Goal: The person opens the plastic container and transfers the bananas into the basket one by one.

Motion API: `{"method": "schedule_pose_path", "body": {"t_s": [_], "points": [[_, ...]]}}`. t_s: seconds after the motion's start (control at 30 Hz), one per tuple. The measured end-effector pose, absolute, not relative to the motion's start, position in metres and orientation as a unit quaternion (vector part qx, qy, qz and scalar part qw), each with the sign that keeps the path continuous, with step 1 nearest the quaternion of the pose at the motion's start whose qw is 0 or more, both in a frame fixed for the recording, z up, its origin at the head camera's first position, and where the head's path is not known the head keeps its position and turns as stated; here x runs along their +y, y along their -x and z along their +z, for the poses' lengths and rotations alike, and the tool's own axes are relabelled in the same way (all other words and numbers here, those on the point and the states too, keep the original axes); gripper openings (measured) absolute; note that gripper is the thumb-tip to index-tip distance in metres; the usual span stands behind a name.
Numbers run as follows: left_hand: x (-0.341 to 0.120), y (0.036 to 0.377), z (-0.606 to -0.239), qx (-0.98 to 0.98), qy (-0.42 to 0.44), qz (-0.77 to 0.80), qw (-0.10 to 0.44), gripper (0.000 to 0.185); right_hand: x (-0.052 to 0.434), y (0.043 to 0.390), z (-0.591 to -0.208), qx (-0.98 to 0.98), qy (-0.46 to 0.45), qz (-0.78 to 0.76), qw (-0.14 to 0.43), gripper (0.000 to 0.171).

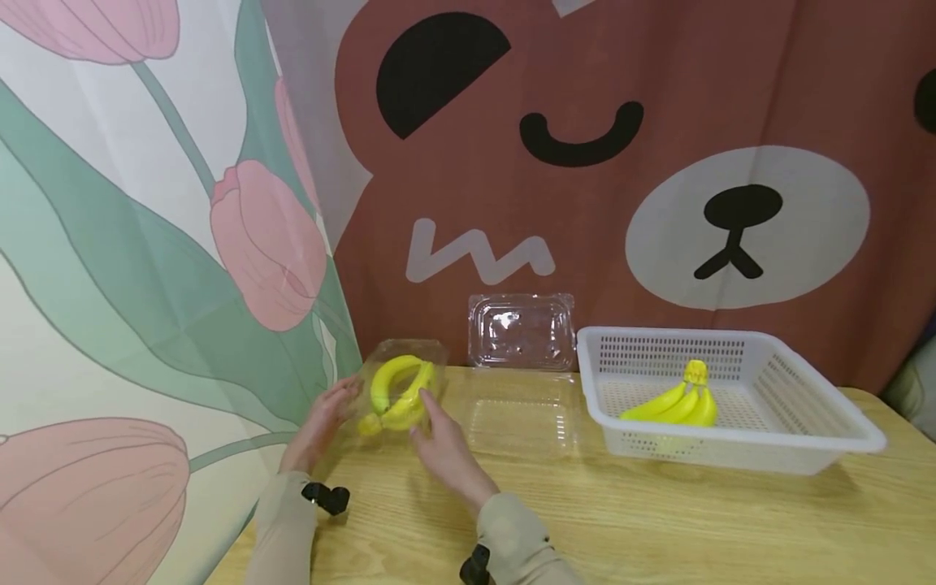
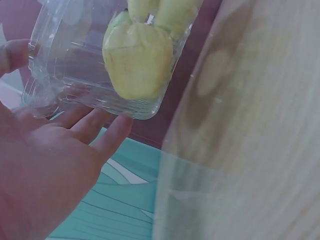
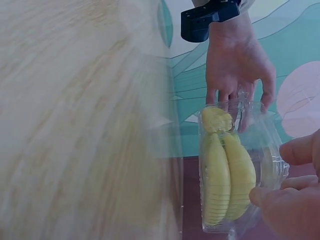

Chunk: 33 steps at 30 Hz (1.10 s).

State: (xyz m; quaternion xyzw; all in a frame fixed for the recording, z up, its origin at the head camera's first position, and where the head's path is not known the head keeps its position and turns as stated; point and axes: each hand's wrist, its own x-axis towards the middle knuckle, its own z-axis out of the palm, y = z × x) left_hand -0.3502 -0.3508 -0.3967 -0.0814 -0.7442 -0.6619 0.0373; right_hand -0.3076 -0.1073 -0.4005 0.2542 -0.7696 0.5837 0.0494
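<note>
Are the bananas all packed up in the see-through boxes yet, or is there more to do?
Not all. One bunch of bananas already sits inside a clear box, which the left hand and right hand hold between them at the table's left edge. A second clear box lies open and empty. Another banana bunch waits in the white basket, so it looks about halfway.

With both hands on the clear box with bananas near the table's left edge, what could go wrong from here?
1. The clear box sits near the table edge; a push from the right hand might send it off.
2. The left hand touches it only with straight fingers, so the smooth plastic may slip.
3. The bananas fill the box; pressing its walls could bruise them.
</note>
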Motion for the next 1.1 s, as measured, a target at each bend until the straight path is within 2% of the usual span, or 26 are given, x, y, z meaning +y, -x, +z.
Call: {"method": "schedule_pose_path", "body": {"t_s": [0.3, 0.53, 0.83, 1.1], "points": [[-0.343, 0.342, -0.371, -0.744, 0.103, -0.659, 0.051, 0.062, -0.099, 0.303, -0.382, -0.756, -0.239, 0.607, 0.053, 0.065], [-0.326, 0.336, -0.350, -0.749, 0.126, -0.648, 0.058, 0.067, -0.088, 0.301, -0.366, -0.740, -0.228, 0.626, 0.091, 0.063], [-0.308, 0.327, -0.332, -0.799, 0.107, -0.587, 0.077, 0.075, -0.077, 0.300, -0.352, -0.721, -0.218, 0.646, 0.126, 0.062], [-0.291, 0.321, -0.322, -0.795, 0.135, -0.585, 0.083, 0.070, -0.062, 0.297, -0.344, -0.693, -0.202, 0.678, 0.139, 0.058]]}}
